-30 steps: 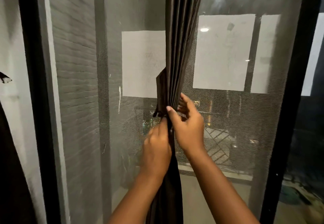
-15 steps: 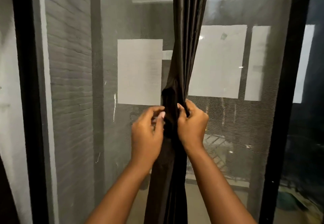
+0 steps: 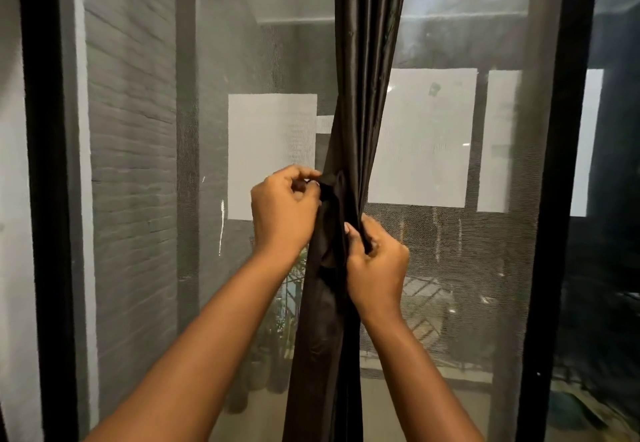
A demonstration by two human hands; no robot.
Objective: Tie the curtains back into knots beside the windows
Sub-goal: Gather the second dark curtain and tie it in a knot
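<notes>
The dark curtain (image 3: 363, 95) is gathered into a single narrow bundle that hangs in front of the mesh window screen (image 3: 450, 268), roughly midway between the two black frame posts (image 3: 48, 199).

Compared with one second ago, the hand positions are changed. Then, both hands were stacked close together on the front of the bundle, with the right fingers partly extended. Half a second ago, the hands were level on either side of a small dark fold. Now the hands are drawn apart vertically. The left hand (image 3: 282, 211) is raised and set on the left edge of the bundle, where a tuck of fabric is pinched between thumb and curled fingertips. The right hand (image 3: 377, 265) is lowered and is closed around the right edge of the bundle, with the thumb pressed onto the cloth.

Between the two hands a bunched fold (image 3: 332, 220) is formed. The opposed pull is judged to be a cinching action, by which a wrap is being drawn snug. Whether a full loop is passed behind the bundle cannot be told, as the rear of the fabric is hidden.

The knot is judged to be partly formed. The lower length of the curtain hangs straight and loose below the hands.
</notes>
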